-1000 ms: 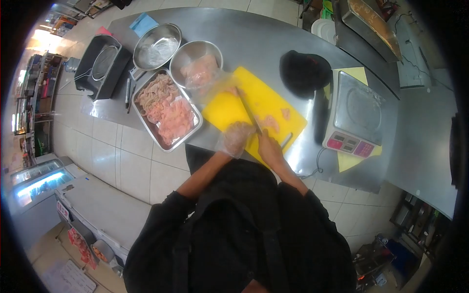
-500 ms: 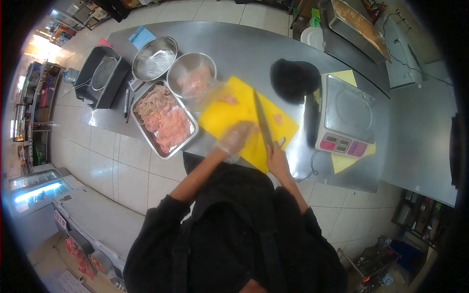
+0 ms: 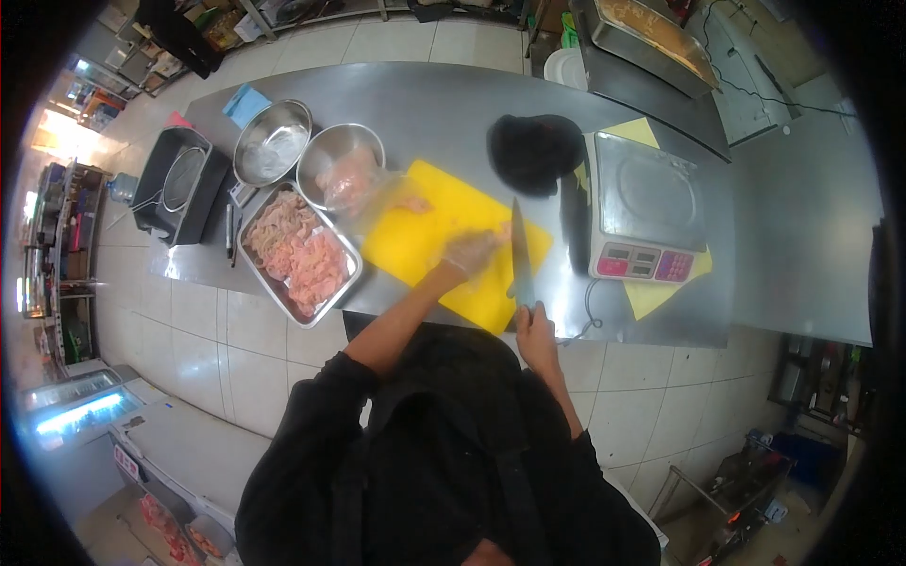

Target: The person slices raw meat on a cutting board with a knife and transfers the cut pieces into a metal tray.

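Observation:
My right hand (image 3: 536,337) is closed on the handle of a large knife (image 3: 521,253), whose blade points away from me over the right part of a yellow cutting board (image 3: 425,255). My left hand (image 3: 470,253), in a clear plastic glove, is low over the board, left of the blade. Its fingers are blurred and reach towards a small pale pink piece of meat (image 3: 505,232) beside the blade; whether they grip it I cannot tell. Another small meat scrap (image 3: 413,205) lies near the board's far left corner.
Left of the board are a metal tray (image 3: 326,307) of sliced meat, a steel bowl (image 3: 377,151) with meat and a plastic bag, another steel bowl (image 3: 304,111), and a dark bin (image 3: 203,212) with a strainer. On the right are a black cloth-like item (image 3: 536,154) and a scale (image 3: 651,198).
The view has shifted slightly. The knife has turned more upright and drawn nearer to me, while my left hand has moved rightward on the board, close to the meat piece by the blade.

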`<state>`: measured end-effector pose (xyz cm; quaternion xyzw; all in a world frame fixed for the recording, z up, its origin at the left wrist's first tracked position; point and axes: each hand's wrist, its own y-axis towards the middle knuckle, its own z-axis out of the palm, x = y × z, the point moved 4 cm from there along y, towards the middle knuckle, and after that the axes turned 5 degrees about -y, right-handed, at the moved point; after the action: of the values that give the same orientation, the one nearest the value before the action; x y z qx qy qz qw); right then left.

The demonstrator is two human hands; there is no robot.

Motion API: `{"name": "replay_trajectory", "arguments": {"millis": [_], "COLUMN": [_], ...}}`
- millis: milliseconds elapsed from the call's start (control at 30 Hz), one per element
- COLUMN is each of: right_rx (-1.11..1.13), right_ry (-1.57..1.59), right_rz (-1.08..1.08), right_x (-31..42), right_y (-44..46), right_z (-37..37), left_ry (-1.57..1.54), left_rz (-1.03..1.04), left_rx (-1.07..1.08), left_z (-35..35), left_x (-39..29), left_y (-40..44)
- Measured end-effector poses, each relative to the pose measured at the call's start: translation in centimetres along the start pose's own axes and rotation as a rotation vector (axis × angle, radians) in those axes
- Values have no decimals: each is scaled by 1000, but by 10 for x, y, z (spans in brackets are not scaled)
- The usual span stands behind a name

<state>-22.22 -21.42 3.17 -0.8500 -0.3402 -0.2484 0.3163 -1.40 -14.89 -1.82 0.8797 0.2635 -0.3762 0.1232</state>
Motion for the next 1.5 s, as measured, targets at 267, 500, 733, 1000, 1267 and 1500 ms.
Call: {"name": "replay_trajectory", "arguments": {"millis": [267,500,733,1000,1267,1500], "right_rx": [108,140,147,70,130,235], "right_ry": [-284,-347,-302,-287,-316,-283], "right_rz": [21,71,118,109,17,78], "right_x": [-5,-4,-6,10,23,19], "right_y": [21,27,34,33,29,22], "right_z": [8,7,14,10,26,19], "left_ry": [-85,110,38,435,290,407], "left_rz": [-284,116,141,96,-27,108], "left_rx": [356,120,48,-81,-146,-229], "left_z": [-5,20,-48,-44,-6,29], "left_x": [0,53,35,60,13,43], "left_y": [-9,-37,-67,-84,-23,-22]}}
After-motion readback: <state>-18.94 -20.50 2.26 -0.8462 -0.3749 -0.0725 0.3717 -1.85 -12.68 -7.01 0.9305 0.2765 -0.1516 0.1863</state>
